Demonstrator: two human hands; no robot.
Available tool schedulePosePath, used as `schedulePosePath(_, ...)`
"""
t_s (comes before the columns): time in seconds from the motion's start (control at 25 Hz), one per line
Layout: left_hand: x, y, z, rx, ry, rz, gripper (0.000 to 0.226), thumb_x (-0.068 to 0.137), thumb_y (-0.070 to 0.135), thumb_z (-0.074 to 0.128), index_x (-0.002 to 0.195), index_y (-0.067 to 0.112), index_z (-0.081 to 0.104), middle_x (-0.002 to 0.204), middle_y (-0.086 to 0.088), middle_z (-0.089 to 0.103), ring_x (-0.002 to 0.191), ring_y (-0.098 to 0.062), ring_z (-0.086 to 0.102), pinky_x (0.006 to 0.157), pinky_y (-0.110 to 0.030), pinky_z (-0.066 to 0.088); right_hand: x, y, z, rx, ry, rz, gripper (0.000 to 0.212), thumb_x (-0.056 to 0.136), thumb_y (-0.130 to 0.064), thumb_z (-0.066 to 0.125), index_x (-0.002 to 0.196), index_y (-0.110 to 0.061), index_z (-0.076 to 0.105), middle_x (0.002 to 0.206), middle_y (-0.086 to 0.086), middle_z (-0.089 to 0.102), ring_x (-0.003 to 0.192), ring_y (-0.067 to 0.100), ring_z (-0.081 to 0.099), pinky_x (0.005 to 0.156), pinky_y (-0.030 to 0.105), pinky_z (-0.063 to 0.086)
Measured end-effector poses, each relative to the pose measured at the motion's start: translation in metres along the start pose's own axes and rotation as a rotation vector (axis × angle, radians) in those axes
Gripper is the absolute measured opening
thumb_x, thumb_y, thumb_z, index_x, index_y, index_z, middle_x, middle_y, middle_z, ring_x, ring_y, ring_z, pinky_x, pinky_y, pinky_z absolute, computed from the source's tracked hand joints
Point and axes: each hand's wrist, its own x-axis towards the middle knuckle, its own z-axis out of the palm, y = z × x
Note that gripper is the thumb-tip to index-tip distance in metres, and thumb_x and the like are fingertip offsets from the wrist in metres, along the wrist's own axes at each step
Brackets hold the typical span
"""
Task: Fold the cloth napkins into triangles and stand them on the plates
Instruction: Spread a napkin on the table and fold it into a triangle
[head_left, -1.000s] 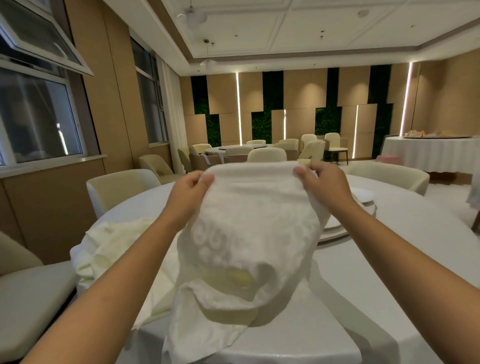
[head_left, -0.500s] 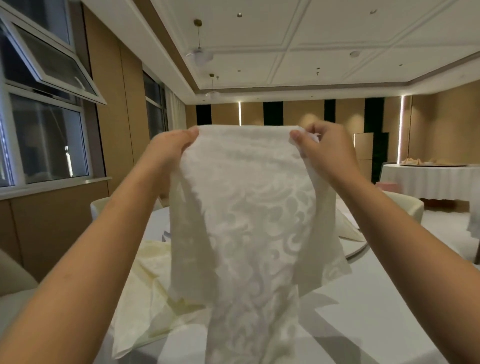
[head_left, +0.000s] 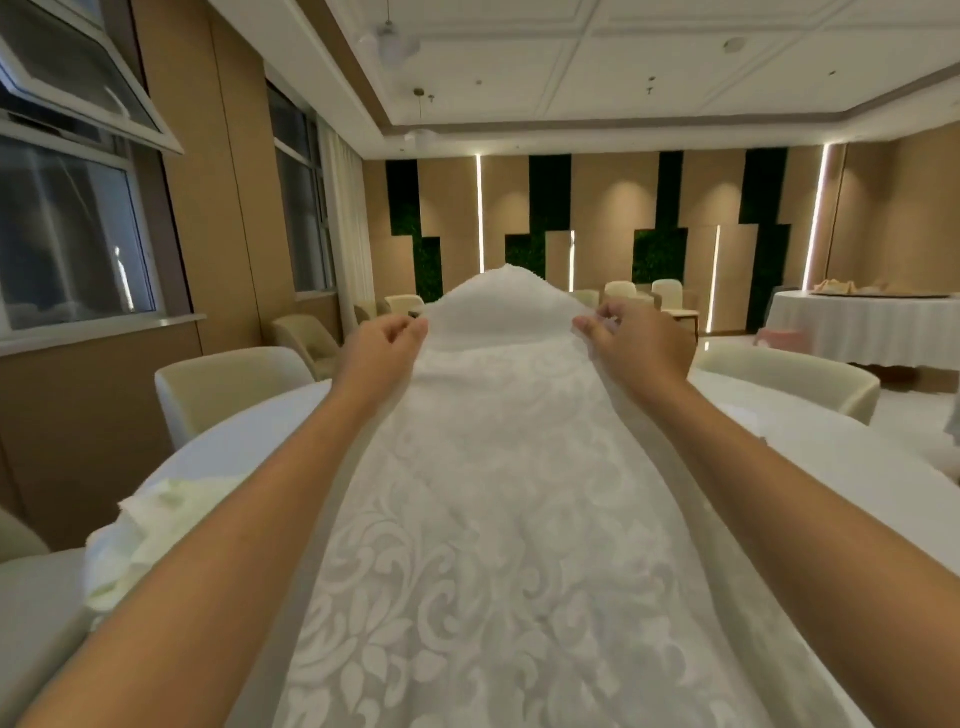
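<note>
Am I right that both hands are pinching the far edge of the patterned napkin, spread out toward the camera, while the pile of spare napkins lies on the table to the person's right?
Not quite: the pile of spare napkins lies to the person's left, as the head view shows. The rest holds: the left hand and right hand pinch the far edge of the patterned napkin, spread toward the camera.

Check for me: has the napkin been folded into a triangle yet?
No: the patterned napkin is spread open, stretched out between the left hand and right hand, each pinching an edge above the table.
</note>
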Motion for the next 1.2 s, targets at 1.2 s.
schedulePosePath(1.2, -0.102, -0.144, 0.097, 0.385, -0.409, 0.189, 0.041, 0.090, 0.048, 0.043, 0.107, 0.023, 0.069, 0.108, 0.004, 0.065, 0.106, -0.017, 0.057, 0.097, -0.037, 0.038, -0.120, 0.108, 0.129, -0.126, -0.503, -0.050, 0.027, 0.089, -0.043, 0.061, 0.107, -0.025, 0.069, 0.103, -0.004, 0.066, 0.098, 0.015, 0.056, 0.078, 0.028, 0.040)
